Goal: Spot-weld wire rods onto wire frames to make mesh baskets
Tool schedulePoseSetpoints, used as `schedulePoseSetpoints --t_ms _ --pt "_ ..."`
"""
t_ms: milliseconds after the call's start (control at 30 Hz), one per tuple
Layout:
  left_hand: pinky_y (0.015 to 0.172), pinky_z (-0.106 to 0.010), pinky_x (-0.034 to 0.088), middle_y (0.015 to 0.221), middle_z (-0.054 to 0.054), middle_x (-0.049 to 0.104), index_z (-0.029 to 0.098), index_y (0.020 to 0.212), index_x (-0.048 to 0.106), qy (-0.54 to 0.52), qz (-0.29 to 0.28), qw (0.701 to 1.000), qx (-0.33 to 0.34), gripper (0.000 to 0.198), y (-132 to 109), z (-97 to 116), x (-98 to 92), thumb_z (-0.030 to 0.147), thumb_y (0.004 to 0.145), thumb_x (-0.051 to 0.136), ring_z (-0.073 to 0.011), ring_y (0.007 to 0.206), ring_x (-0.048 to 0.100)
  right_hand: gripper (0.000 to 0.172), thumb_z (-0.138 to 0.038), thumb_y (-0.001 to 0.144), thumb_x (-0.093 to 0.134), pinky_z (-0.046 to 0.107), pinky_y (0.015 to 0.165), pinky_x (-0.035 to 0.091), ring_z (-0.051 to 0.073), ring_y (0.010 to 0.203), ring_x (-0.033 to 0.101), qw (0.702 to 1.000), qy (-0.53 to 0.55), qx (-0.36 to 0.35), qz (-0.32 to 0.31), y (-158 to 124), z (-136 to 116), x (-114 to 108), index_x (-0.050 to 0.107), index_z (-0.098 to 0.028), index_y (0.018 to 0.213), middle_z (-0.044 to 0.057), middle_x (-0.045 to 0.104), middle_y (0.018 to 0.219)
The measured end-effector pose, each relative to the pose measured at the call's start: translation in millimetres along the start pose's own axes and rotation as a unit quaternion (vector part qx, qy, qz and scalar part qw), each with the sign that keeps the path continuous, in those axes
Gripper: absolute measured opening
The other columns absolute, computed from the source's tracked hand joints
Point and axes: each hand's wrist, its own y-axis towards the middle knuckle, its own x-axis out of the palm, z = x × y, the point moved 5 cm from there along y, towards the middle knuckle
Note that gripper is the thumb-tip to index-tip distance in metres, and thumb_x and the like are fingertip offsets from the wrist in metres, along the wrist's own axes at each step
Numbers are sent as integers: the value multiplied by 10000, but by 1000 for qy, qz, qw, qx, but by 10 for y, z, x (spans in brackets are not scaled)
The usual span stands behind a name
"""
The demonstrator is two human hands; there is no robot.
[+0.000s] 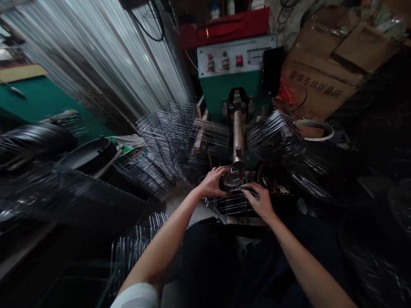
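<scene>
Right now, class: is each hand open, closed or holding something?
Left hand: curved at the wire rack; its grip cannot be told.
Right hand: closed on a thin dark piece.

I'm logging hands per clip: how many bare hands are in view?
2: the left hand, left of the metal rod, and the right hand, right of it, both at the wire rack. Others may be hidden in shadow.

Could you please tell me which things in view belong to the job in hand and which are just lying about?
Likely in the job:
wire rack by the left hand and right hand
green machine
stacked racks

Probably just lying about:
cardboard box
round bowl
</scene>
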Motion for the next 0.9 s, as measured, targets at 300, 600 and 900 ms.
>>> schedulePoseSetpoints --t_ms 300,600,900 --pt "1022 -475 411 1357 -96 549 226 1239 540 22 25 999 -1 775 -22 78 -20 400 547 842 -319 1174 532 143 -308 927 613 304 827 515 200 901 668 999 31 24 5 -16 38 -25 724 -221 951 36 715 948" --pt "1097 -545 357 1349 -133 538 183 1279 517 15 25 1000 12 854 223 -48 -43 372 514 846 -363 1238 515 271 -369 792 747 330 845 546 198 893 654 988 134 69 34 163 374 -50 603 -214 961 31 654 946" --pt "1112 -539 343 1354 -147 534 178 1282 505 3 28 999 37 862 280 -130 -63 325 500 837 -377 1307 472 233 -367 809 698 330 838 543 189 882 634 990 119 59 41 241 431 -27 599 -212 953 31 638 921"
